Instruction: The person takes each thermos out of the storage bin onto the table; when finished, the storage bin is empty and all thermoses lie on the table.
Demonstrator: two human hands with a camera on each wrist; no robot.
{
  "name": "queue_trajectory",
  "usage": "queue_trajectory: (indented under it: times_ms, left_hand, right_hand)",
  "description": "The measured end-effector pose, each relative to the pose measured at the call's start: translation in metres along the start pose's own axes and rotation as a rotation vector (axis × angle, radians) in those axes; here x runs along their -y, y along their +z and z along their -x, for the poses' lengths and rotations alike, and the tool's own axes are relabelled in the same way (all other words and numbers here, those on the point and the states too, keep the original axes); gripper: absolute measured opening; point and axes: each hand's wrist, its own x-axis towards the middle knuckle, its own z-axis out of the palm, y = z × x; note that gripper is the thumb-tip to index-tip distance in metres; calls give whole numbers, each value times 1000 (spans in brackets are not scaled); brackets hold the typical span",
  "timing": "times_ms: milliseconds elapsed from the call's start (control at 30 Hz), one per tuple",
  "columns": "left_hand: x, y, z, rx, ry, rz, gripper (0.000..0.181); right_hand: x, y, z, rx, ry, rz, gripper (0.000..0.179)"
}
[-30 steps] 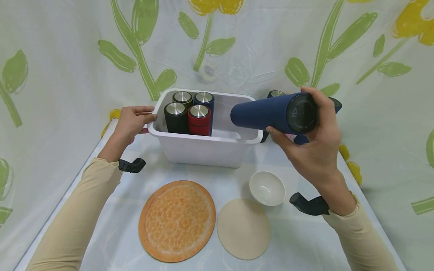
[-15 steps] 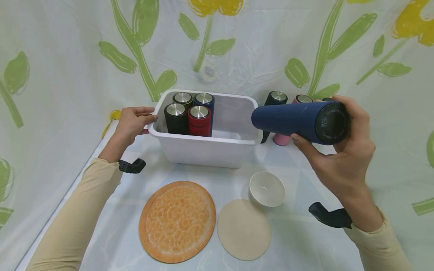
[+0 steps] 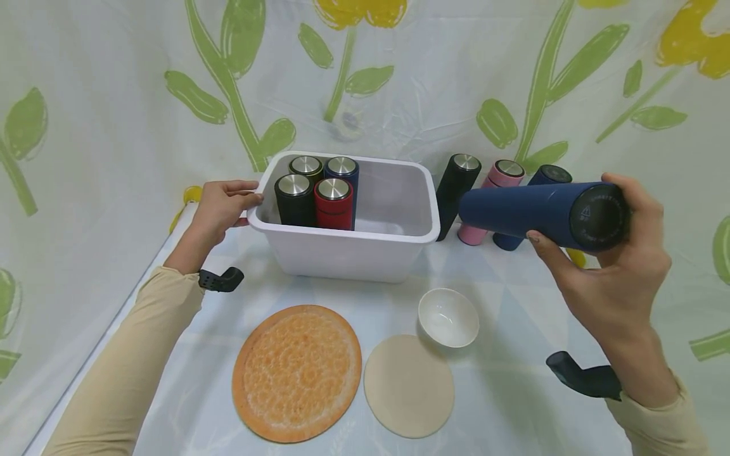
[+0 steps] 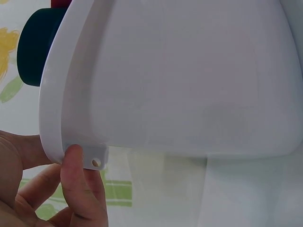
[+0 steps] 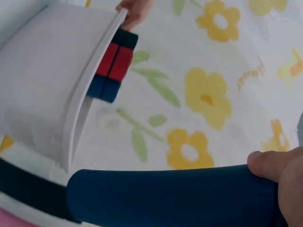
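My right hand (image 3: 618, 272) grips a blue insulated bottle (image 3: 519, 212) near one end, holding it up and almost level to the right of the white plastic bin (image 3: 342, 253). The bottle's dark printed end faces the head camera. My left hand (image 3: 222, 206) pinches the bin's left rim; in the left wrist view the thumb (image 4: 75, 175) lies against the outside of the rim. Inside the bin's left half stand several bottles with silver tops, among them a red bottle (image 3: 334, 206) and a black bottle (image 3: 295, 202).
Right of the bin stand a black bottle (image 3: 453, 196), a pink bottle (image 3: 504, 172) and another blue bottle (image 3: 550, 173), partly hidden by the held one. Nearer are a white bowl (image 3: 448, 318), a beige disc (image 3: 409, 386) and an orange-brown round mat (image 3: 298, 373).
My right hand has moved to the right with the blue bottle, away from above the bin, uncovering the bottles standing behind. The left hand has stayed on the rim.
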Motion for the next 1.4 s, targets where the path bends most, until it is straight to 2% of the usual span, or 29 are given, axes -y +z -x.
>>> queue_trajectory:
  times_ms: [200, 467, 700, 933, 1067, 1167, 1300, 1400]
  left_hand:
    - [2, 0, -1, -2, 1, -1, 48]
    - [1, 0, -1, 4, 1, -2, 48]
    - [1, 1, -1, 2, 2, -5, 48]
    - [0, 1, 0, 0, -3, -7, 47]
    - [-1, 1, 0, 0, 2, -8, 47]
    - [0, 1, -1, 2, 5, -8, 47]
    - [0, 1, -1, 4, 7, -1, 48]
    - [1, 1, -1, 2, 5, -1, 48]
  right_hand:
    - [-8, -17, 0, 2, 17, 119, 74]
    - [-24, -35, 0, 7, 35, 203, 75]
    - [-40, -57, 1, 34, 50, 368, 75]
    - [-59, -72, -4, 30, 74, 381, 71]
    - [-69, -79, -3, 31, 123, 399, 72]
    - [-75, -84, -3, 33, 153, 449, 70]
    - [-85, -90, -4, 76, 103, 527, 68]
    - [-94, -91, -5, 61, 122, 582, 69]
